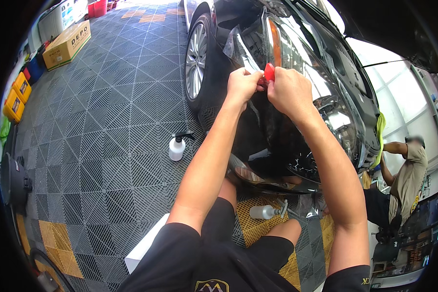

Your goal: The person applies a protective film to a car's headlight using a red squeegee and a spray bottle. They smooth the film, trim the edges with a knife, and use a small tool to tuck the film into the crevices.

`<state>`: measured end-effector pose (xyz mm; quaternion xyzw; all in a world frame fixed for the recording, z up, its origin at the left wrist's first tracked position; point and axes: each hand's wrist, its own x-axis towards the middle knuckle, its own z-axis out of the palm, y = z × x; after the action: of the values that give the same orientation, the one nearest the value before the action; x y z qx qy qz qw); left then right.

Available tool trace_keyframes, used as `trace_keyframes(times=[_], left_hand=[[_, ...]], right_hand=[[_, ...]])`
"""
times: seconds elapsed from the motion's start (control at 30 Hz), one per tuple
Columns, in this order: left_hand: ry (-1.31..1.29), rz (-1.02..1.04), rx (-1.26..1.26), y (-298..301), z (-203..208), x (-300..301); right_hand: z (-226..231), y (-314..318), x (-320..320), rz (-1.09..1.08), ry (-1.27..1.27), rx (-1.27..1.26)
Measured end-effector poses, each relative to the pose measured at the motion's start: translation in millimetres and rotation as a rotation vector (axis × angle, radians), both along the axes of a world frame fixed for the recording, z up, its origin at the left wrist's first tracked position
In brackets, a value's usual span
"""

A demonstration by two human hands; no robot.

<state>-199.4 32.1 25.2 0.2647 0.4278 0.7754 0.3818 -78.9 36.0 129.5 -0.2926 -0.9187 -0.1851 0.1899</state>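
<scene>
Both my hands meet in front of a black car's front corner, beside its headlight [289, 44]. My right hand [292, 92] is closed on a small red squeegee [269, 71], its flat end poking up past the thumb. Right next to it, my left hand [243, 87] pinches its fingers together; what lies between them is too small to make out. A loose piece of clear film [236, 46] stands away from the fender just above my left hand. Under my wrists runs the glossy black bumper [258, 126].
A white spray bottle [177, 148] stands on the tiled floor, left of my forearm. Another spray bottle [263, 212] lies by my knee. The car's wheel [197, 61] is at the far left of the bumper. A person [406, 180] works at the right beside a yellow-green cloth [380, 138].
</scene>
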Motion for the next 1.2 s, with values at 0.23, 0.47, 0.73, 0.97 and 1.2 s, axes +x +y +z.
trace_keyframes(times=[0.23,0.47,0.73,0.97,1.2], left_hand=[[0.005,0.072,-0.011,10.1,-6.3,0.8],[0.038,0.076,-0.042,4.2,-4.1,5.5],[0.033,0.073,-0.025,9.1,-6.7,1.9],[0.033,0.064,-0.066,3.5,-6.0,-0.1],[0.013,0.021,-0.053,4.1,-7.6,-0.4]], right_hand=[[42.2,3.3,14.2,-0.154,0.088,-0.079],[-3.7,3.5,12.1,0.004,-0.024,0.034],[31.0,7.9,2.9,-0.103,-0.032,-0.013],[33.7,11.5,-0.2,-0.068,-0.212,0.004],[55.8,14.6,-16.1,-0.049,-0.358,0.011]])
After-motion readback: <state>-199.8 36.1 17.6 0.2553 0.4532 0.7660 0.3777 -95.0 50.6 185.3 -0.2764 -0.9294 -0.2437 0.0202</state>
